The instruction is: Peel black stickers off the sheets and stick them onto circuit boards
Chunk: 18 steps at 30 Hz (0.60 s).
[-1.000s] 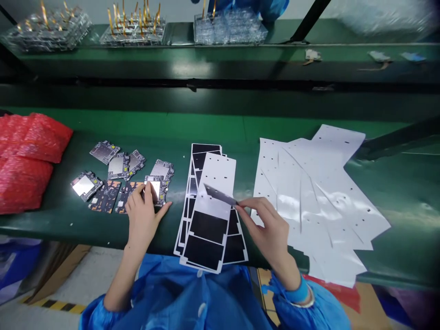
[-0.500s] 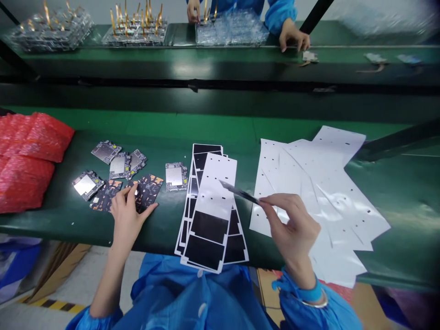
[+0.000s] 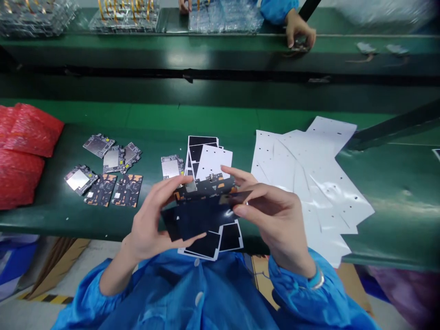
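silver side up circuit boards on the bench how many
5: four boards at left, back one, middle one, right one, front one, and a fifth board beside the sheet stack.

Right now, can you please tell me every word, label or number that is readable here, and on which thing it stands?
No text can be read.
The circuit boards carry tiny print, too small to read.
The black sheet between the left hand and right hand shows nothing readable.
The white sheets show none either.

The black film (image 3: 202, 215) and white backing sheets (image 3: 309, 183) look glossy and smooth, the circuit-board shields (image 3: 77, 179) silvery metal, the blue smock (image 3: 192, 293) matt cloth.
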Each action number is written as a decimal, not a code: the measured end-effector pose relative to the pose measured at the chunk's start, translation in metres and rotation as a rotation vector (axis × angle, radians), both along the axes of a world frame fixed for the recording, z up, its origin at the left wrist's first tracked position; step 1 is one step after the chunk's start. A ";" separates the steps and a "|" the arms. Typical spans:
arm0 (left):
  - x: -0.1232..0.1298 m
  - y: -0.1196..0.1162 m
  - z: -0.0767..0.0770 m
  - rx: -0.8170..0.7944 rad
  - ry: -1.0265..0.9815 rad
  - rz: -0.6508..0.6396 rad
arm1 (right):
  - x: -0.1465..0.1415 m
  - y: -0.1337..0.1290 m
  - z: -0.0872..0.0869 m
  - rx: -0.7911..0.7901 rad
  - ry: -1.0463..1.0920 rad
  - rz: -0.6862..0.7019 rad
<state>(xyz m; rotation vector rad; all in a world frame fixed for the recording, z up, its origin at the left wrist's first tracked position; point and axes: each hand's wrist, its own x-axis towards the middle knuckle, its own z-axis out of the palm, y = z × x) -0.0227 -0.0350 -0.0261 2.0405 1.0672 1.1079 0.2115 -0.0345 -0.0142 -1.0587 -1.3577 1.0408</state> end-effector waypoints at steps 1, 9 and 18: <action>0.001 0.001 0.003 -0.019 -0.028 -0.012 | -0.001 -0.001 0.003 0.017 -0.008 0.011; 0.000 0.003 0.016 -0.027 -0.052 -0.095 | 0.015 -0.014 0.006 -0.044 -0.059 -0.036; 0.001 0.001 0.014 0.000 -0.070 -0.112 | 0.017 -0.021 0.009 -0.090 0.025 -0.032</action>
